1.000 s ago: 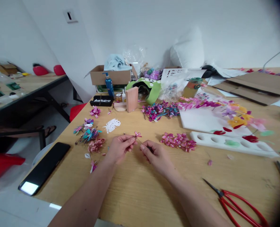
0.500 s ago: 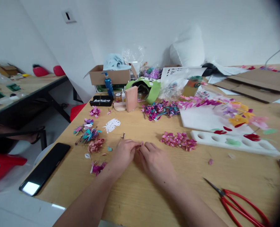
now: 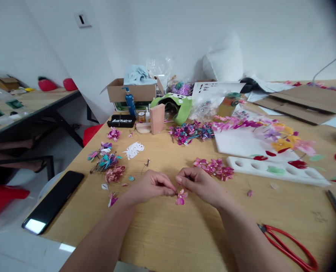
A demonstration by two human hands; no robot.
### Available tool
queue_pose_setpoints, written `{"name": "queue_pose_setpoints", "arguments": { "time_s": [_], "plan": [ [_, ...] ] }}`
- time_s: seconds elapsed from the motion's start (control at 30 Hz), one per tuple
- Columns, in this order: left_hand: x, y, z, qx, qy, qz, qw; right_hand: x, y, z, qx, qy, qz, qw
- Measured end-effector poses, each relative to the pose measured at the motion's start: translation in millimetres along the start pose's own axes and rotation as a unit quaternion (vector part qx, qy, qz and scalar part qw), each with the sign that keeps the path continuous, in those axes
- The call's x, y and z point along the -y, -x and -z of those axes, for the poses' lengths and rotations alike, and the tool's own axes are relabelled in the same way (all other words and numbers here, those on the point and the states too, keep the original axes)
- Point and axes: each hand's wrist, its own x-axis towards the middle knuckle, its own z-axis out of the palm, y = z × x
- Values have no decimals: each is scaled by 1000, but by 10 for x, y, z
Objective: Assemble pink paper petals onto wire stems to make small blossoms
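Note:
Between the fingertips of my left hand (image 3: 156,186) is the stem of a small pink artificial flower (image 3: 181,197), its petals facing up near the middle of the table. My right hand (image 3: 199,183) is just to the right, thumb and fingers pinched together above the flower; whether a thread or wire is in them is too small to tell. Beyond the right hand lies a cluster of pink artificial flowers (image 3: 214,168). Left of my left hand are piles of teal (image 3: 107,161) and salmon petals (image 3: 115,173).
Red-handled scissors (image 3: 291,247) lie partly behind my right forearm. A black phone (image 3: 54,202) rests at the left edge. A white foam block with holes (image 3: 279,170) stands to the right. Behind are a wooden block (image 3: 157,119), a blue pump bottle (image 3: 130,102) and mixed flowers (image 3: 190,133).
My hands, close together before, have moved apart, the right one shifting right. The pink flower now shows below the left fingertips.

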Motion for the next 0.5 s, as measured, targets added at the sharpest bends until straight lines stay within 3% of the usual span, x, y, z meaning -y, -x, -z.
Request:
{"name": "queue_pose_setpoints", "arguments": {
  "time_s": [0.1,0.23,0.5],
  "plan": [
    [27,-24,13,-83,124,18,989,-6,-24,-89,-32,-104,-21,994],
    [44,-82,-32,-179,260,19,949,-27,-84,-280,-74,-171,-11,983],
    [124,-140,-73,-237,337,33,910,-75,-134,-458,-129,-160,17,979]
  ]
}}
